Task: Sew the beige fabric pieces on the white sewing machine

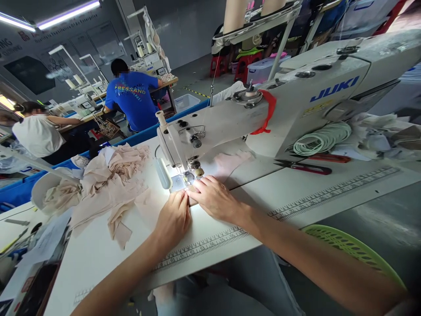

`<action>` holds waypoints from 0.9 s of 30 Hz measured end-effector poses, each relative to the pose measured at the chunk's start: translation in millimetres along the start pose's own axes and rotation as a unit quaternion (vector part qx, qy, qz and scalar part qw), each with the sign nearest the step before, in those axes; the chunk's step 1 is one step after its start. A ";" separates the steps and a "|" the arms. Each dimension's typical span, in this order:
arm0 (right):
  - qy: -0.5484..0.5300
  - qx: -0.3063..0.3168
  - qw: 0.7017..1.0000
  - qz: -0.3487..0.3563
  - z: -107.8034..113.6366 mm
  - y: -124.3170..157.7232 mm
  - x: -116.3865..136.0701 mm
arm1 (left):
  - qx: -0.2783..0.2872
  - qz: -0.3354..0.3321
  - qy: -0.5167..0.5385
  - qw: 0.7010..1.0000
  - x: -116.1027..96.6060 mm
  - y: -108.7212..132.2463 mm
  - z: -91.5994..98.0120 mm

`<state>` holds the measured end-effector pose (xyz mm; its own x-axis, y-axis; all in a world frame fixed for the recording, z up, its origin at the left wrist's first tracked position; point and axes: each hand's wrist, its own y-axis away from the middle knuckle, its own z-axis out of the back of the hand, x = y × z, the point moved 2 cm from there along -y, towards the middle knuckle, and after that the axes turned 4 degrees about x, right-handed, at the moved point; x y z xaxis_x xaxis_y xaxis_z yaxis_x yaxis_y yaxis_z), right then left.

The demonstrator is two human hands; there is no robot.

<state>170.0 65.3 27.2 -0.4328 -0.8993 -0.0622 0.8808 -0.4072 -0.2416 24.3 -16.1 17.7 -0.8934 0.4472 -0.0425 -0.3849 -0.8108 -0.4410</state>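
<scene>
Under the lit needle area of a white JUKI sewing machine (pixel 226 118), both of my hands are close together. My left hand (pixel 175 215) pinches the near edge of a small pale fabric piece (pixel 192 202), fingers bunched. My right hand (pixel 213 198) lies beside it, fingers closed and pressed on the same piece just in front of the presser foot (pixel 190 176). Most of that piece is hidden by my fingers. Behind the needle, a pale pink cloth (pixel 232 163) rests on the machine bed.
Left of the machine lies a heap of pale pink fabric pieces (pixel 112 175). Dark-red-handled thread snips (pixel 305 166) and a pale green coil (pixel 324 138) lie at right. A printed ruler (pixel 204 248) runs along the table front. A green basket (pixel 348 245) stands below. Two people sit further back.
</scene>
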 end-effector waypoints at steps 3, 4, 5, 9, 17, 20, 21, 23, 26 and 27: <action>-0.011 -0.001 1.000 -0.005 -1.2 0.6 -1.2 | -0.013 -0.013 0.000 1.000 4.1 0.7 -4.8; -0.016 -0.002 1.000 -0.008 -1.6 0.8 -1.8 | -0.017 -0.015 0.002 1.000 5.5 0.2 -5.0; -0.020 -0.003 1.000 -0.009 -2.0 0.9 -2.3 | -0.018 -0.016 0.004 1.000 6.7 -0.5 -4.9; -0.028 -0.009 1.000 -0.004 -1.8 0.7 -3.2 | -0.023 -0.017 0.010 1.000 8.0 -0.9 -4.7; -0.024 -0.021 0.999 -0.002 -3.1 0.5 -3.4 | -0.014 -0.029 0.009 0.999 9.0 0.5 -4.9; -0.042 -0.043 0.998 -0.009 -4.5 1.4 -8.6 | -0.006 -0.037 0.001 0.999 12.3 -2.5 -3.8; -0.051 -0.053 0.997 -0.022 -4.4 1.9 -11.6 | -0.004 -0.040 -0.005 0.999 13.9 -3.9 -3.8; -0.062 -0.076 0.993 -0.062 -3.4 3.1 -18.3 | -0.003 -0.047 -0.020 0.999 17.8 -7.0 -4.9; -0.067 -0.091 0.989 -0.100 -0.8 4.3 -25.6 | 0.006 -0.052 -0.041 0.998 24.6 -11.5 -9.4; -0.068 -0.090 0.988 -0.103 0.0 4.5 -26.8 | 0.010 -0.051 -0.043 0.998 26.7 -12.8 -11.3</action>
<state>185.6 87.6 27.8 -0.5582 -0.8187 0.1348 0.7232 -0.5597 -0.4046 8.0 10.5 12.1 -0.8659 0.4938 0.0799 -0.4782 -0.7704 -0.4217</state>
